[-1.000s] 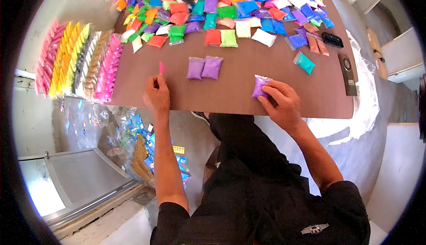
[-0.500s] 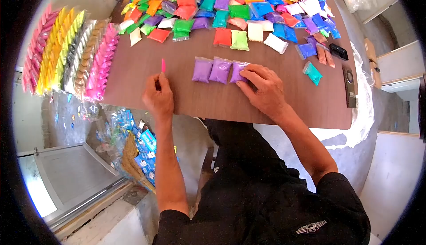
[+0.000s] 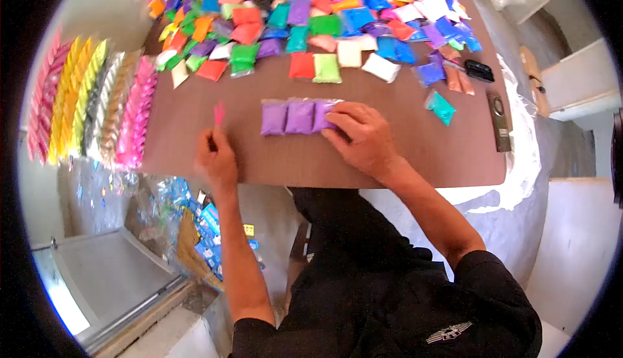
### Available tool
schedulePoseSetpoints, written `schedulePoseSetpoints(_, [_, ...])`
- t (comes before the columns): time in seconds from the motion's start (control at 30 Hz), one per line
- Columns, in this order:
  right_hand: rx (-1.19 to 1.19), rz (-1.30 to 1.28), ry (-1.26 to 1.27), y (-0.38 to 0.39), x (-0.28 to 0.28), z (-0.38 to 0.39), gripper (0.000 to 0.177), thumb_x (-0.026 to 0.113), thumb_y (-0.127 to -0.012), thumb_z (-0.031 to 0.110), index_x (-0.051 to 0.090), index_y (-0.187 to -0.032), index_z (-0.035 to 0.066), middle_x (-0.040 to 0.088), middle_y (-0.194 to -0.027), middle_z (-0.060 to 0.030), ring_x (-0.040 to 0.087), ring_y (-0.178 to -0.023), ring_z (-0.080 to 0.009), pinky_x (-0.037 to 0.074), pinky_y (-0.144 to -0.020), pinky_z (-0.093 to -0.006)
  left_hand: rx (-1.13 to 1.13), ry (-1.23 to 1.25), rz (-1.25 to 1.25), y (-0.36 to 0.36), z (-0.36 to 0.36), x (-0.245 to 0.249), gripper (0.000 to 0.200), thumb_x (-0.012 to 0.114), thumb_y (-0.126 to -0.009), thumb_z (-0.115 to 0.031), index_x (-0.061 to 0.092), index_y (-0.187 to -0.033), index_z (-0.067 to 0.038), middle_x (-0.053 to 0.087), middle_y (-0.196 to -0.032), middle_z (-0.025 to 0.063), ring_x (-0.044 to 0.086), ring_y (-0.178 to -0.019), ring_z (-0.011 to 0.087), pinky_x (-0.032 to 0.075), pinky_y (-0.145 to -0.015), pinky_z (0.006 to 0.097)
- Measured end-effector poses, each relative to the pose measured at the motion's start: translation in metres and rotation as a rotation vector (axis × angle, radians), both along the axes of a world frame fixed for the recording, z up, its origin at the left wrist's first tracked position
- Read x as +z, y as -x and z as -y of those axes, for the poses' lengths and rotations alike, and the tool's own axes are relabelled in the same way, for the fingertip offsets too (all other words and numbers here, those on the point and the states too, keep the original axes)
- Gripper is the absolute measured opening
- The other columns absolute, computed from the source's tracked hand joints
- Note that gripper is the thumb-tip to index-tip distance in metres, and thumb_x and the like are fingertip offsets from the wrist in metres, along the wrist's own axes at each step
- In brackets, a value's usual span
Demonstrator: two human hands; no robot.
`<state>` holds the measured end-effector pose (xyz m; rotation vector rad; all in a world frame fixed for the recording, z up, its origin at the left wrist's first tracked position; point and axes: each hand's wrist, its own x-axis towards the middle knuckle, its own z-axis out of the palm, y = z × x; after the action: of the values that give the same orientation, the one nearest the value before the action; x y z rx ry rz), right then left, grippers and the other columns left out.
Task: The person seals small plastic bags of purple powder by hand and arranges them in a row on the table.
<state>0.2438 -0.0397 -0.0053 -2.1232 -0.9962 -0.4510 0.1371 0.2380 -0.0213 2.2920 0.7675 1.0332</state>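
Note:
Three purple packets [image 3: 300,117] lie side by side in a row on the brown table [image 3: 415,144]. My right hand [image 3: 365,139] is at the right end of the row, its fingertips on the rightmost packet [image 3: 322,116] and partly covering it. Left of the row, my left hand [image 3: 217,157] is closed round a thin pink item [image 3: 219,113] that sticks up from its fingers. That hand is somewhat blurred and touches no packet.
Many colourful packets [image 3: 324,26] are piled across the table's far side. Strips of twisted packets [image 3: 97,105] hang at the left edge. At the right lie a teal packet [image 3: 441,107], a black object [image 3: 479,70] and a dark slim device [image 3: 499,121].
The whole view has shifted, so the table and packets appear lower and further left. Both hands stay near the same places relative to the row. The pink item now shows a wider, split-looking tip.

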Motion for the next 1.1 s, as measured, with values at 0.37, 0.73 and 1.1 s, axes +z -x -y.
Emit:
schedulePoseSetpoints(0.37, [-0.234, 0.006, 0.014, -0.059, 0.037, 0.071, 0.02, 0.076, -0.083, 0.013, 0.073, -0.101, 0.004, 0.072, -0.104, -0.0136, 0.068, -0.097, -0.0323, 0.054, -0.083, -0.0419, -0.017, -0.007, -0.03, -0.002, -0.001, -0.002, 0.017, 0.067, -0.097, -0.015, 0.07, -0.094, 0.002, 0.067, -0.074, 0.0115, 0.06, -0.065, 0.0174, 0.05, -0.062, 0.0341])
schedulePoseSetpoints(0.73, [-0.742, 0.057, 0.542, -0.215, 0.03, 0.141, 0.045, 0.074, -0.083, 0.034, 0.07, -0.123, 0.014, 0.069, -0.124, -0.0095, 0.066, -0.112, -0.0305, 0.053, -0.095, -0.0447, 0.001, -0.011, -0.049, -0.004, 0.004, 0.004, 0.017, 0.066, -0.098, -0.014, 0.066, -0.091, 0.002, 0.065, -0.075, 0.0115, 0.058, -0.067, 0.0158, 0.049, -0.062, 0.0337])
schedulePoseSetpoints(1.1, [-0.655, -0.035, 0.187, -0.189, 0.053, 0.181, 0.032, 0.066, -0.092, 0.023, 0.071, -0.121, 0.011, 0.073, -0.103, -0.0157, 0.072, -0.091, -0.0276, 0.055, -0.08, -0.0391, -0.013, 0.062, -0.019, -0.002, 0.003, 0.002, 0.019, 0.066, -0.1, -0.016, 0.065, -0.091, 0.001, 0.065, -0.075, 0.0078, 0.057, -0.068, 0.0126, 0.049, -0.063, 0.0322])
